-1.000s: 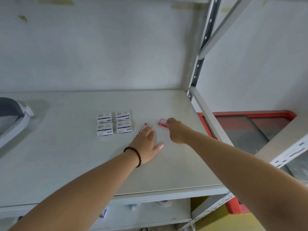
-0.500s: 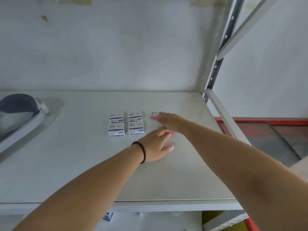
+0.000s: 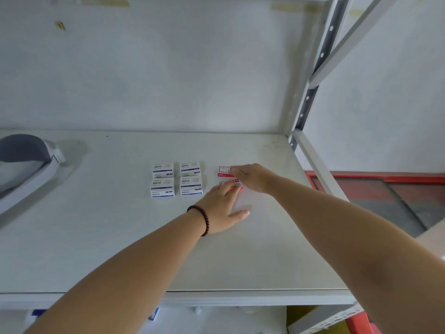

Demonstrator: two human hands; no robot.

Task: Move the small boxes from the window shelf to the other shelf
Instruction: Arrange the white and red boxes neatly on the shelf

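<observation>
Several small white-and-blue boxes (image 3: 163, 187) sit in a tidy square block on the grey shelf (image 3: 96, 237). Just right of them lie two small red-and-white boxes, one behind the other. My right hand (image 3: 255, 177) reaches in from the right, its fingertips gripping the far red box (image 3: 223, 171) at its right end. My left hand (image 3: 220, 209), with a dark bead bracelet on the wrist, lies flat on the shelf. Its fingers rest on top of the near red box (image 3: 226, 183) and its thumb is spread out to the right. Both red boxes sit on the shelf surface.
A grey curved object (image 3: 22, 160) lies at the shelf's far left. The rack's perforated upright (image 3: 310, 92) and side rail bound the right end. Beyond it, lower down, is a red-framed surface (image 3: 375, 177). A lower shelf holds small items (image 3: 154, 314). A wall closes the back.
Both hands have slid the red boxes left, towards the white boxes. The far one now lies behind the near one. My view has shifted left and closer.
</observation>
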